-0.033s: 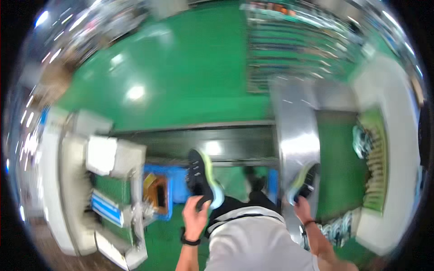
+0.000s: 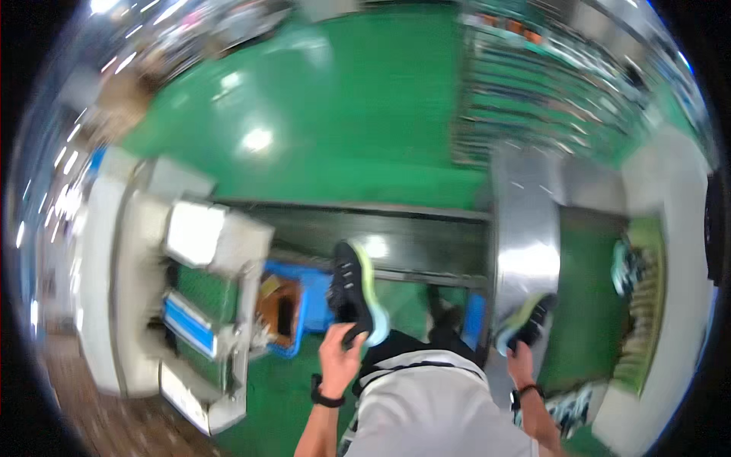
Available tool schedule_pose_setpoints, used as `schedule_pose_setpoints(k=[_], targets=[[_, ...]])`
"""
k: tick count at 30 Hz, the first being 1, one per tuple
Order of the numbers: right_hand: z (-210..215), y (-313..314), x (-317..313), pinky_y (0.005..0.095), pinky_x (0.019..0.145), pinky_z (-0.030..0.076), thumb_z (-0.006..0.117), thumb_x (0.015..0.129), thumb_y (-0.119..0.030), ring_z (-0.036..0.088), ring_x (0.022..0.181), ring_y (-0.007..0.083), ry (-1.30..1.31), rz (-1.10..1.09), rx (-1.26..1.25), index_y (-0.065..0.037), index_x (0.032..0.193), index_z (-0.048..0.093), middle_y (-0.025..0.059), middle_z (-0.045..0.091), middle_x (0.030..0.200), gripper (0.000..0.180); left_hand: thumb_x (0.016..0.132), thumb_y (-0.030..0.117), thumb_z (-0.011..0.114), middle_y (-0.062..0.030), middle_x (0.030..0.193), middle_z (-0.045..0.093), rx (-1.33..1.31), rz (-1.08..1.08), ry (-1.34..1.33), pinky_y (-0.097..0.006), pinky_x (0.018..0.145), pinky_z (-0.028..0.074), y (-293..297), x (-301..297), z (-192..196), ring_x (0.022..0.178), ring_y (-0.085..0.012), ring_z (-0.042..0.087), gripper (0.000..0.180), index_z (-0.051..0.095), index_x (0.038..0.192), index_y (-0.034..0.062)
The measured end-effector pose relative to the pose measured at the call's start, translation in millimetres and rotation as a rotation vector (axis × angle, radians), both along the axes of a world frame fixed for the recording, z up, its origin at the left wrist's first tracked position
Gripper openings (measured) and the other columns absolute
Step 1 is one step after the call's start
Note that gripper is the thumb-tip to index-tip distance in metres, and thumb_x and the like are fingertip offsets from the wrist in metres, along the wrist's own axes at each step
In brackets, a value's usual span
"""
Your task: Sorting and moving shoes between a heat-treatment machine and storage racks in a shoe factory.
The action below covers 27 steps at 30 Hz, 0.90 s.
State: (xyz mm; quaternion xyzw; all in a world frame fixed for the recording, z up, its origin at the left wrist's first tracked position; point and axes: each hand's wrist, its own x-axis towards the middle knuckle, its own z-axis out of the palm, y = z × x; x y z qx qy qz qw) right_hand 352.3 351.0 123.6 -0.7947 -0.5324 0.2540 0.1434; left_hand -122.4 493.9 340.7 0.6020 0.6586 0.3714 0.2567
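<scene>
My left hand (image 2: 340,359) grips a black sports shoe (image 2: 350,293) with a pale green sole, holding it by the heel with the toe pointing away from me. My right hand (image 2: 521,364) holds a matching black and green shoe (image 2: 527,318) by its heel, beside a shiny metal housing (image 2: 525,228). Both shoes are raised in front of my body, just short of a dark conveyor belt (image 2: 415,238). Each wrist wears a dark band. The picture is blurred.
A blue crate (image 2: 298,298) with brownish contents sits at lower left of the belt. A white machine (image 2: 194,236) stands to the left. More shoes (image 2: 628,266) lie on a green shelf at the right. Green floor (image 2: 343,129) and racks (image 2: 533,91) lie beyond.
</scene>
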Motion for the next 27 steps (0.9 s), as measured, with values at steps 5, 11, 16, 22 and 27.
schedule_pose_setpoints(k=[5, 11, 16, 22, 27], targets=[[79, 126, -92, 0.0321, 0.049, 0.05, 0.069, 0.098, -0.015, 0.062, 0.054, 0.0157, 0.461, -0.212, -0.09, 0.004, 0.103, 0.063, 0.0107, 0.067, 0.078, 0.02, 0.084, -0.004, 0.08, -0.0163, 0.104, 0.071, 0.262, 0.34, 0.078, -0.04, 0.083, 0.055, -44, -107, 21, 0.093, -0.0354, 0.069, 0.026, 0.071, 0.108, -0.0001], [238, 254, -341, 0.0431, 0.071, 0.051, 0.075, 0.091, -0.017, 0.065, 0.08, 0.0427, 0.293, 0.669, 0.306, 0.003, 0.1, 0.064, 0.0236, 0.066, 0.09, 0.025, 0.071, -0.012, 0.071, -0.0097, 0.107, 0.07, 0.274, 0.436, 0.445, -0.045, 0.087, 0.044, -126, -215, 53, 0.095, -0.0318, 0.065, 0.042, 0.071, 0.109, 0.0063], [319, 292, -529, 0.0421, 0.072, 0.057, 0.084, 0.086, -0.024, 0.07, 0.082, 0.0348, 0.472, 1.339, 0.699, -0.004, 0.101, 0.072, 0.0145, 0.073, 0.098, 0.028, 0.068, -0.016, 0.068, -0.0092, 0.098, 0.07, 0.292, 0.565, 0.347, -0.041, 0.08, 0.042, -171, -231, 66, 0.088, -0.0302, 0.063, 0.042, 0.071, 0.102, 0.0086], [310, 294, -679, 0.0446, 0.071, 0.056, 0.073, 0.094, -0.025, 0.068, 0.086, 0.0322, 0.45, 1.572, 0.612, -0.008, 0.106, 0.066, 0.0095, 0.062, 0.096, 0.022, 0.077, -0.014, 0.072, -0.0115, 0.095, 0.067, 0.299, 1.04, 0.484, -0.043, 0.086, 0.044, -203, -246, 76, 0.086, -0.0316, 0.06, 0.029, 0.066, 0.099, 0.0051], [256, 290, -756, 0.0472, 0.073, 0.058, 0.07, 0.087, -0.012, 0.068, 0.088, 0.0365, 0.348, 1.592, 0.619, -0.007, 0.105, 0.066, 0.0124, 0.063, 0.1, 0.019, 0.088, -0.01, 0.066, -0.0174, 0.104, 0.06, 0.202, 1.215, 0.389, -0.042, 0.086, 0.045, -184, -297, 36, 0.099, -0.0341, 0.055, 0.02, 0.061, 0.105, -0.0011]])
